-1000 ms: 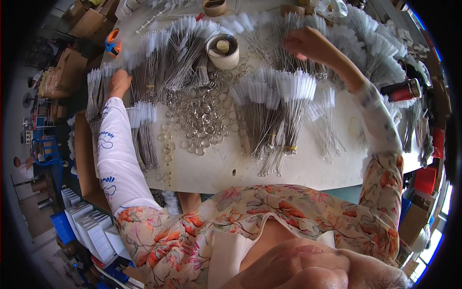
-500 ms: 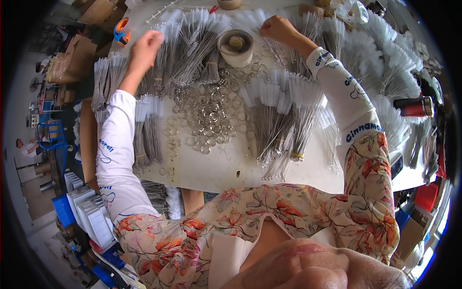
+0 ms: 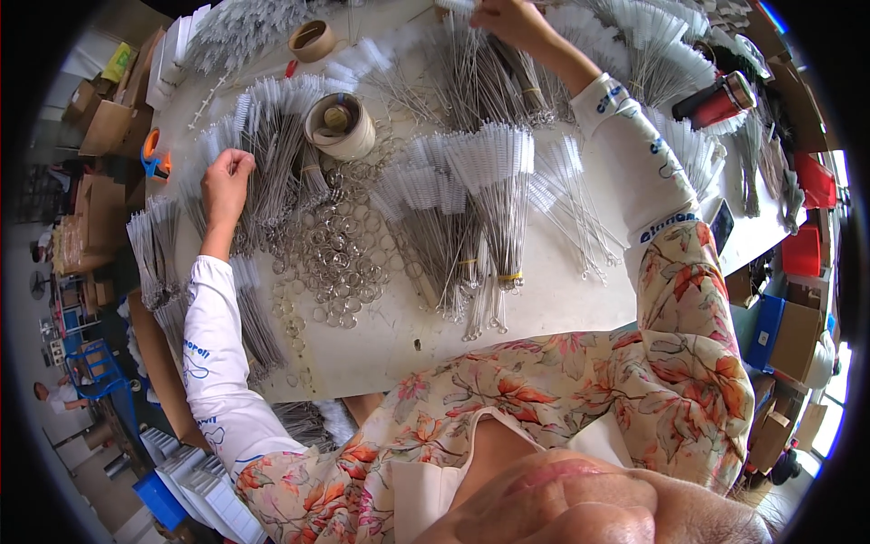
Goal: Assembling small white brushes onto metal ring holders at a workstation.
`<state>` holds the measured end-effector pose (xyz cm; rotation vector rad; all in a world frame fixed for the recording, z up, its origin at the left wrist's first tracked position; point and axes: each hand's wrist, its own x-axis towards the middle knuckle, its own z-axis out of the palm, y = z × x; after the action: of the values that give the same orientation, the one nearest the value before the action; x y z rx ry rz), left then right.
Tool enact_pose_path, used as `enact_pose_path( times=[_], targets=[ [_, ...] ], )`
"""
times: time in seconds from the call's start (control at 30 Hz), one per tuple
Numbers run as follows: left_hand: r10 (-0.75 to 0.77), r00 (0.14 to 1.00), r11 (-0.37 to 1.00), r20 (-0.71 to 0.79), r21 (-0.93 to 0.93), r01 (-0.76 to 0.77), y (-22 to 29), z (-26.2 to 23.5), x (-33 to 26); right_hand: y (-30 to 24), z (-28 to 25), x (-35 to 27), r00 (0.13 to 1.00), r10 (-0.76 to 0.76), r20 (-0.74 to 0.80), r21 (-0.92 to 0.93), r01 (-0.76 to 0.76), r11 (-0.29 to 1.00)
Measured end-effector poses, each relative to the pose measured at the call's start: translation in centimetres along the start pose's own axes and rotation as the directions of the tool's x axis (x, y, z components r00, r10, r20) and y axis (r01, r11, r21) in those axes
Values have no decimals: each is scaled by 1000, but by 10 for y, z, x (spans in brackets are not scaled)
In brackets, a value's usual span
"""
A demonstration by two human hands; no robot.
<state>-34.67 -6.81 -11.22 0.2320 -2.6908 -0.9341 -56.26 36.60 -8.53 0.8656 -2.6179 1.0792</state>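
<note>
My left hand point(image 3: 227, 186) is closed, fingertips pinched, over the left pile of thin wire brushes point(image 3: 276, 127) with white bristle heads. Whether a brush is between those fingers is too small to see. Farther off, at the top of the view, my right hand point(image 3: 515, 23) reaches over another brush pile point(image 3: 485, 77). Its fingers are curled together beside white bristle heads, and what they hold is hidden. Loose metal split rings point(image 3: 340, 263) lie heaped between the left pile and a banded brush bundle point(image 3: 494, 181). Several loose brushes point(image 3: 580, 208) lie right of that bundle.
A thick tape roll point(image 3: 362, 136) with a smaller roll inside stands behind the rings. Another roll point(image 3: 312, 41) sits farther back. An orange-and-blue tool point(image 3: 156, 156) lies at the left edge. A red-and-black flask point(image 3: 716, 100) and a phone point(image 3: 721, 222) are at right.
The view has turned toward the right. My right hand has moved farther away, over the far brush pile. My left hand has lowered over the left pile, its fingers now pinched.
</note>
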Motion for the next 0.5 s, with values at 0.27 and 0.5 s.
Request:
enact_pose_path(
  times=[0.27,0.5],
  targets=[
    [119,932,993,-342,36,-113,66,-24,18,11,20,2,967,251,-52,-342,-253,905],
    [-153,984,844,-86,-530,85,141,-51,-35,27,45,11,917,396,-48,-385,-383,840]
  ],
)
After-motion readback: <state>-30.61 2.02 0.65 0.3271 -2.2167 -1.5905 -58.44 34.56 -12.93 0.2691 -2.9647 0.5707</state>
